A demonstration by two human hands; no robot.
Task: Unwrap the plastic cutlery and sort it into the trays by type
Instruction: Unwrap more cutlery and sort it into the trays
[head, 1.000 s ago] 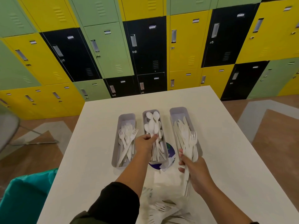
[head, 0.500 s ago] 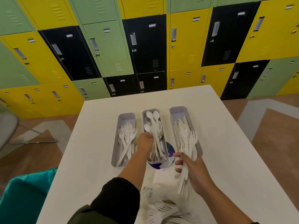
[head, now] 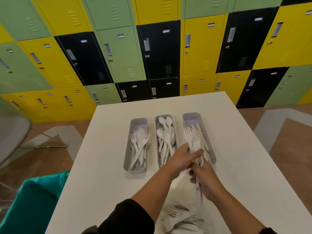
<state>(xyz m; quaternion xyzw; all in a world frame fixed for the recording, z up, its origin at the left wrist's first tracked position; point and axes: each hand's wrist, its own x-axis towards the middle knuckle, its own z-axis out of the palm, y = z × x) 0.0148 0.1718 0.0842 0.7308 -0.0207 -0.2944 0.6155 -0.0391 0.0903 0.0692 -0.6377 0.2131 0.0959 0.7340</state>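
Hands meet at five o'clock on the white table (head: pixel 108 166): the right hand (head: pixel 205 179) grips a cutlery bundle (head: pixel 194 144) (a fork on top) by the handles, the left hand (head: pixel 183 157) pinching its middle. Three grey trays sit at twelve o'clock: fork tray (head: pixel 128 157), spoon tray (head: pixel 157 119), knife tray (head: pixel 210 146). Wrapped cutlery (head: pixel 179 220) lies at six.

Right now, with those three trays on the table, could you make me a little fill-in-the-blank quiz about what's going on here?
1. The left tray holds only ____.
2. The middle tray holds ____.
3. Both hands, the left hand and the right hand, grip one bundle of cutlery whose fork sticks up in front of the ____ tray.
4. The number of trays on the white table is ____.

Missing words: forks; spoons; right; three
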